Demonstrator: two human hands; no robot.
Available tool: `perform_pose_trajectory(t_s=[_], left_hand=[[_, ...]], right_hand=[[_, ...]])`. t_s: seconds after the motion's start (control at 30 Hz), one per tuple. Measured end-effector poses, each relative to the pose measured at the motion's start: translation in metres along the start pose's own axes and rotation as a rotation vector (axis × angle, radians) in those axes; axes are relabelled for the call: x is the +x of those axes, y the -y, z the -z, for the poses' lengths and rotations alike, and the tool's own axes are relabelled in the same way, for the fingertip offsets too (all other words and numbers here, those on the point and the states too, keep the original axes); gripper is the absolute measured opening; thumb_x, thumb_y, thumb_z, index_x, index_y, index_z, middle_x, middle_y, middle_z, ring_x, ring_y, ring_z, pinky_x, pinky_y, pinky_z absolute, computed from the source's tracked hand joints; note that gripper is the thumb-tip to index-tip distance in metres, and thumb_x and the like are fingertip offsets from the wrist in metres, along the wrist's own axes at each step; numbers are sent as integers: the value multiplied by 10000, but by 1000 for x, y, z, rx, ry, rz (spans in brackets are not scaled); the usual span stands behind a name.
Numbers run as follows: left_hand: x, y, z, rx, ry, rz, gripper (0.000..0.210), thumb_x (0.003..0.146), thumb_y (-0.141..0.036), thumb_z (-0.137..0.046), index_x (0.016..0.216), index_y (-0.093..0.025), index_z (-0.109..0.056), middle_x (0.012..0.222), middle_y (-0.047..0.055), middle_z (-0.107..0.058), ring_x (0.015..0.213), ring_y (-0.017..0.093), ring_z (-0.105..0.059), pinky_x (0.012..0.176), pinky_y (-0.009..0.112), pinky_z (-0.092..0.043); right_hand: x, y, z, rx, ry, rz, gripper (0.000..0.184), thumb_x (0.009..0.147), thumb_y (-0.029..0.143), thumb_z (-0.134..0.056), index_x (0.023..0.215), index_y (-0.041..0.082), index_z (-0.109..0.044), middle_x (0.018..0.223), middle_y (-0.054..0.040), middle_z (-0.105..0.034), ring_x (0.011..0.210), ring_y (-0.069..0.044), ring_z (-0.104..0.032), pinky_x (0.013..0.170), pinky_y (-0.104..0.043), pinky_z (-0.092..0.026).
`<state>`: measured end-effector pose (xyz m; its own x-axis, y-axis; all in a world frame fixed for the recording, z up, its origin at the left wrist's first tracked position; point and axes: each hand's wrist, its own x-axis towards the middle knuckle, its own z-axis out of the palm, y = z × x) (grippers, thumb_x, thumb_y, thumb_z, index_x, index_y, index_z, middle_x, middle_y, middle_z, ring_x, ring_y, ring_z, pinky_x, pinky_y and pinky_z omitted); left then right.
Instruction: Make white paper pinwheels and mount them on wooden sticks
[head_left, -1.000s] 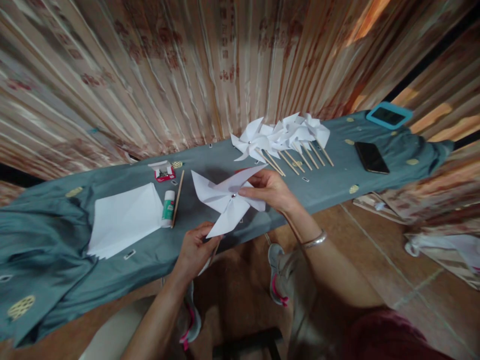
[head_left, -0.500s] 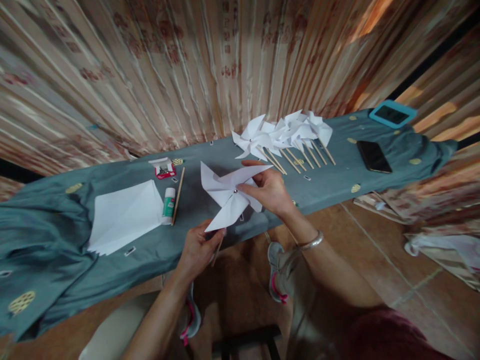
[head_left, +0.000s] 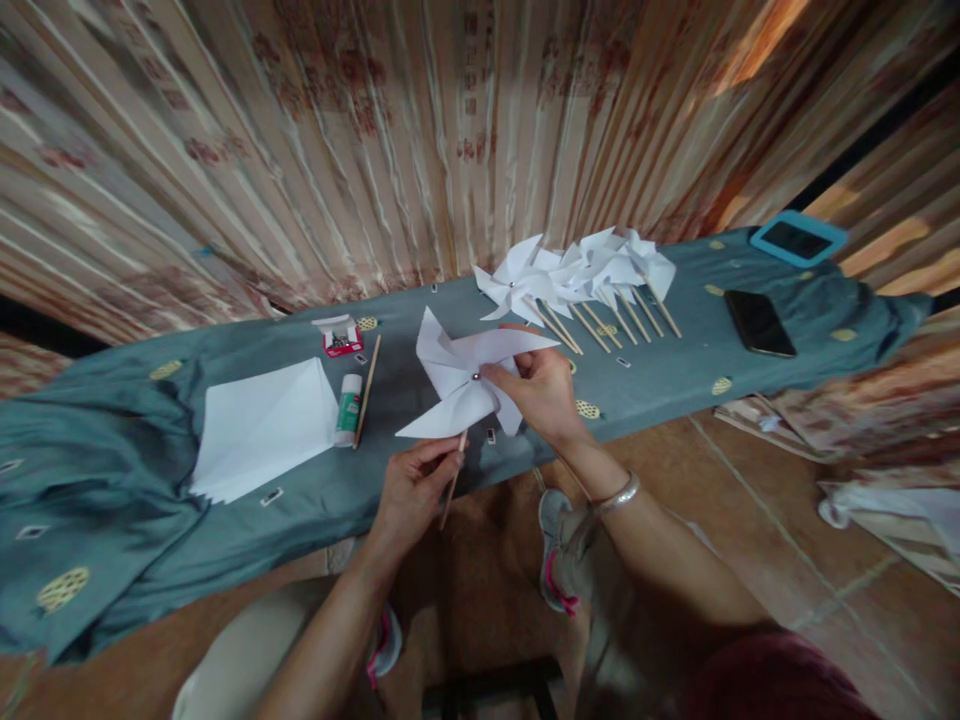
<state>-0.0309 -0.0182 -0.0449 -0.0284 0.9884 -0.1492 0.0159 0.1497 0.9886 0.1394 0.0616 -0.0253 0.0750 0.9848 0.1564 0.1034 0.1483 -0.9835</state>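
A white paper pinwheel (head_left: 457,402) with a metal pin at its centre is held up above the near edge of the table. My left hand (head_left: 420,485) is closed around its thin wooden stick (head_left: 451,490), just below the blades. My right hand (head_left: 546,392) grips the pinwheel from the right, thumb by the pin and fingers partly hidden behind the paper. Beyond my right hand lies a row of several finished-looking pinwheels (head_left: 517,280) on sticks.
On the cloth-covered table (head_left: 300,535) lie a stack of white paper (head_left: 266,425), a glue stick (head_left: 348,410), a loose wooden stick (head_left: 367,390) and a small red box of pins (head_left: 343,338). A phone (head_left: 759,322) and a blue-framed device (head_left: 799,238) sit at the right.
The pinwheel's blades have turned slightly and more of its stick shows below. Both hands keep their hold. The whole view has shifted a little.
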Motion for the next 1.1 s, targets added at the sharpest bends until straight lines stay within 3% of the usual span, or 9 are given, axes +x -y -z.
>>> perform_pose_trajectory(t_s=[0.13,0.33,0.6,0.77,1.1], left_hand=[[3,4,-4,17,-14,-58,169,651,-280,-717,786,-214,-797,736,30,-719,662,145,-609,613,247,-476],[8,9,-8,18,-43,-126,161,670,-255,-707,800,-222,-795,742,24,-697,686,148,-614,644,253,-468],[14,13,-4,138,-57,-240,157,705,-241,-684,817,-243,-793,772,30,-726,712,163,-643,671,265,-485],[15,12,-4,195,-48,-271,170,733,-242,-647,820,-235,-792,795,37,-735,738,166,-660,698,261,-496],[15,4,-2,266,-43,-270,141,729,-266,-658,780,-233,-786,803,33,-748,734,172,-661,707,260,-501]], right_hand=[[-1,4,-11,275,5,-53,242,636,315,-776,823,191,-682,798,-4,-737,758,-180,-676,752,-316,-551],[-3,11,-21,630,37,-197,403,559,285,-825,935,191,-716,808,-18,-765,815,-215,-709,852,-369,-547],[-3,8,-23,700,26,-359,317,512,226,-828,809,171,-731,771,-17,-765,794,-212,-713,825,-349,-542],[-2,1,-24,756,86,-465,229,526,243,-818,714,161,-714,749,-37,-755,775,-215,-702,758,-330,-555],[-3,0,-22,784,113,-511,195,553,211,-819,695,137,-707,681,-17,-725,613,-139,-640,661,-271,-524]])
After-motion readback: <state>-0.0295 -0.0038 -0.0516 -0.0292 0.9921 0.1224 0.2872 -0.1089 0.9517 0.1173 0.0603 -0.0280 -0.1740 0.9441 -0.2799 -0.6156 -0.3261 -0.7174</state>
